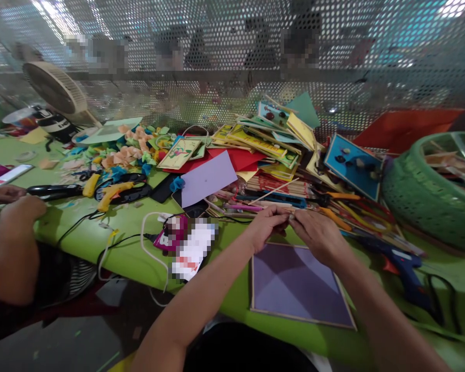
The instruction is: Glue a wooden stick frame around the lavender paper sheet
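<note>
Both hands meet over the far edge of a purple board (298,287) framed with thin wooden sticks, which lies flat on the green table in front of me. My left hand (269,226) is closed, its fingertips pinched together. Close beside it, my right hand (318,235) is closed too, fingers bent down. A tiny pale spot shows between the fingertips, too small to name; the fingers hide whatever they hold. Just beyond the hands lie loose sticks and tools, among them orange-handled pliers (335,219).
A blue glue gun (406,268) lies right of the board, near a green basket (414,191). Left are a phone (194,250), a purple power socket (170,232) and cables. Card pictures (256,137) pile up behind. Another person's hand (23,209) rests far left, near yellow glue guns (114,194).
</note>
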Available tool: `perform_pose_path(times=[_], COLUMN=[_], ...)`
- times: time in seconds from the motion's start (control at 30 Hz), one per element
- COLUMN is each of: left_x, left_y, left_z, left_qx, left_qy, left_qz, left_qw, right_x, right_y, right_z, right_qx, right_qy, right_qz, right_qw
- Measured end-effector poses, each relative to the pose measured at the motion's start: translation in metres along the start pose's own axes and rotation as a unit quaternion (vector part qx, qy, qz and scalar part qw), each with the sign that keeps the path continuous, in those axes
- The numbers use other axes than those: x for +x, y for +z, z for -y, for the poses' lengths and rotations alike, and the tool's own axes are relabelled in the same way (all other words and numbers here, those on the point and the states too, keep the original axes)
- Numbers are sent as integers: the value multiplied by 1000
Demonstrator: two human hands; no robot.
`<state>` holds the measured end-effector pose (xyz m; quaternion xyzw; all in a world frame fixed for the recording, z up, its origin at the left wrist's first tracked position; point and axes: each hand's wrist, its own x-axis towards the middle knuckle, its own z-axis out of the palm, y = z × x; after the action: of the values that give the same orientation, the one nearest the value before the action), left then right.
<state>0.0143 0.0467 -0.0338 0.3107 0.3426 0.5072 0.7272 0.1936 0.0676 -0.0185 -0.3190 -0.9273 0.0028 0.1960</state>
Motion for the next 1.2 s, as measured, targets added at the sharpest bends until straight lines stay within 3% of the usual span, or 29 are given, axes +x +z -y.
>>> perform_pose_path(times=[0.2,0.37,0.5,0.8,1.07,1.2], left_x=[-3,-4,-2,-1,-1,-3], left_y=[2,3,4,3,3,5], left_z=[-5,-9,-8,-4,-4,-7], left_qx=[21,34,58,70,47,15], left_qy=[10,16,35,52,33,20], left_qz=[-3,-11,-22,-11,-16,-20], left_qw=[1000,999,997,996,998,999], right_x=[-4,-3,1,-3,-5,0], right_y=[4,5,2,6,12,4], right_z=[-2,-3,-1,-2,-7,-2], right_qx=[-94,-27,-16,-101,-14,100], right_qy=[-71,-53,-46,-67,-49,35], right_qz=[-50,-86,-68,-41,-93,-72], right_qw=[992,995,996,992,994,992])
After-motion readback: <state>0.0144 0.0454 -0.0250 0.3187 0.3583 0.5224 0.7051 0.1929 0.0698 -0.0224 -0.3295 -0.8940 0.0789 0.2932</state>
